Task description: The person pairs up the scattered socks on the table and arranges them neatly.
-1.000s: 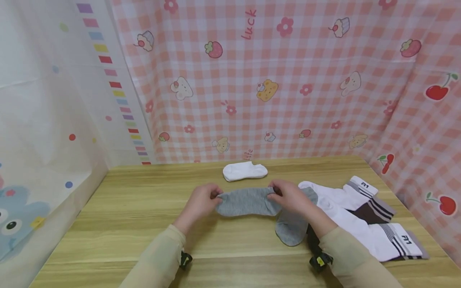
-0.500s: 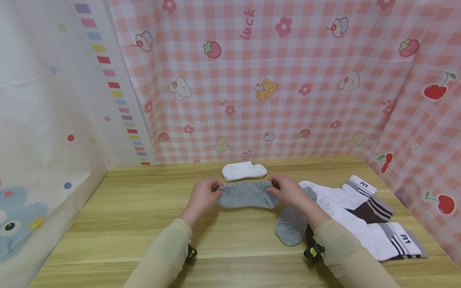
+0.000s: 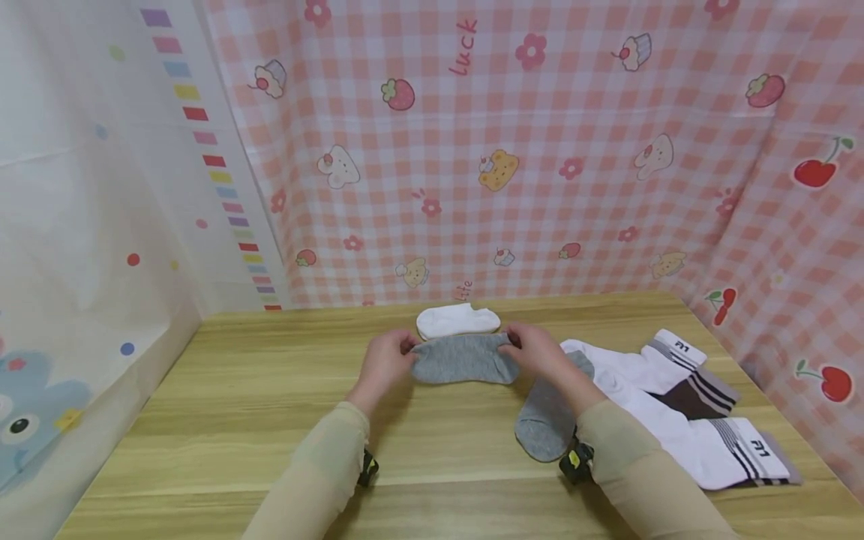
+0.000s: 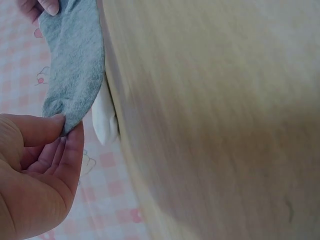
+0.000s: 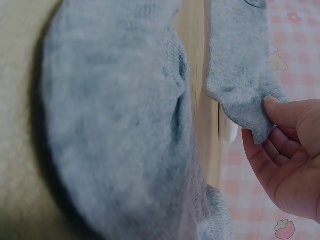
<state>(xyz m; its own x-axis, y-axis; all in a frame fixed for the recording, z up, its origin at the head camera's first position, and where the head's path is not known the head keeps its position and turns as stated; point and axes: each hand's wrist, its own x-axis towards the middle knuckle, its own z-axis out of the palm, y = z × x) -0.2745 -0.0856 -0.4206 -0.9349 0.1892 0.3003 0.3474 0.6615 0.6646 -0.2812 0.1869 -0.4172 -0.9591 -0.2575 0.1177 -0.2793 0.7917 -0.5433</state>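
Grey sock (image 3: 466, 359), presumably light and limp, is needing end grips; left hand (image 3: 386, 363) and right hand (image 3: 538, 351) are pinching there.

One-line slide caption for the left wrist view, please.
Left hand pinches one end of a gray sock, right hand the other; a white sock shows partly behind.

Two grey socks (image 3: 466, 358) have a plain, heathered knit; a low-cut sock (image 3: 452, 321) is plain white. Two taller socks (image 3: 664, 420) are white, their cuffs (image 3: 745, 450) marked with grey and black stripes and black lettering. A dark brown sock (image 3: 691, 399) has black stripes. The table (image 3: 270, 405) is yellow-brown with streaky wood grain, the sleeves (image 3: 648, 480) pale cream. The back cloth (image 3: 432, 135) is pink-and-white checked, printed with pink strawberries (image 3: 400, 94), flowers (image 3: 532, 51) and cupcakes (image 3: 271, 79).
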